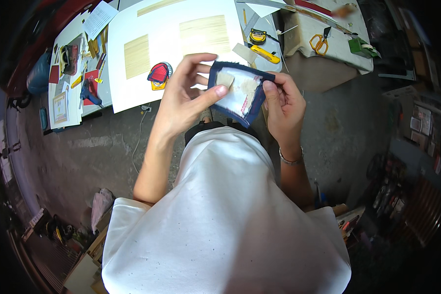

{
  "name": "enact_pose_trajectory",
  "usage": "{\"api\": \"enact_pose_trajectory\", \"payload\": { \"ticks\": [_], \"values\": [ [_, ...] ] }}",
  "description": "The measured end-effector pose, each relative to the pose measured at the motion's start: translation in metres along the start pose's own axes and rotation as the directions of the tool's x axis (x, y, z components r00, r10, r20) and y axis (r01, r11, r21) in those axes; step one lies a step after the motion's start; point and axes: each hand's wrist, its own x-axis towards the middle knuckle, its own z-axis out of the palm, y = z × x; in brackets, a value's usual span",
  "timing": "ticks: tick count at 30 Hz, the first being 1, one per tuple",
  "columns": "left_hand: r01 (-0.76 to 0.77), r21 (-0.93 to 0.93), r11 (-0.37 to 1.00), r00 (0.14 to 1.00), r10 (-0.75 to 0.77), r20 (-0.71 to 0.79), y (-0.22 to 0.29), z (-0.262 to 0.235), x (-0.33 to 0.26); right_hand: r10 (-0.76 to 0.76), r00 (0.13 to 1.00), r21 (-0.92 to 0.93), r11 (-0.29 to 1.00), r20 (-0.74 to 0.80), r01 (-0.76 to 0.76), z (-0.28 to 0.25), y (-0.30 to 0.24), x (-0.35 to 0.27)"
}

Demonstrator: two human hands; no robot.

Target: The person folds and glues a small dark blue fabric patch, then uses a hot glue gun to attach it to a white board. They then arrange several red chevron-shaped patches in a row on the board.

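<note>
Up in front of my chest I hold a small square panel (238,100), white in the middle with dark navy fabric folded over its edges. My left hand (183,100) grips its left side, the thumb on the face beside a small beige scrap (225,80) and the other fingers partly behind. At the right edge, my right hand (285,105) pinches the navy border between thumb and fingers. A beige, torn-looking patch shows on the panel's white face. Whether the scrap is stuck down, I cannot tell.
Beyond my hands, a large white board (127,93) bears pale wood-grain rectangles and a red-and-blue badge-like piece (159,74). A tape measure (257,36) and yellow utility knife (265,54) lie to its right, orange scissors (320,43) farther right. A glue gun (89,93) lies left.
</note>
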Motion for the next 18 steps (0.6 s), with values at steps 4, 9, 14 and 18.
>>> {"api": "enact_pose_trajectory", "payload": {
  "ticks": [4, 9, 14, 18],
  "values": [
    [0.144, 0.027, 0.989, 0.978, -0.147, 0.146, 0.004, -0.007, 0.002, 0.053, 0.984, 0.168, 0.982, 0.17, -0.082, -0.007, -0.008, -0.002],
    [-0.051, -0.021, 0.998, 0.984, 0.054, 0.17, -0.013, -0.009, -0.002, 0.049, 0.958, 0.279, 0.951, 0.283, -0.131, -0.021, -0.007, -0.005],
    [-0.052, -0.339, 0.939, 0.949, 0.152, 0.276, -0.032, -0.012, 0.004, -0.157, 0.949, 0.254, 0.963, 0.274, 0.085, -0.025, 0.006, -0.006],
    [-0.035, -0.367, 0.929, 0.997, 0.059, 0.053, -0.04, -0.001, -0.005, -0.442, 0.872, -0.262, 0.834, 0.209, 0.485, -0.028, -0.001, -0.006]
  ]
}}
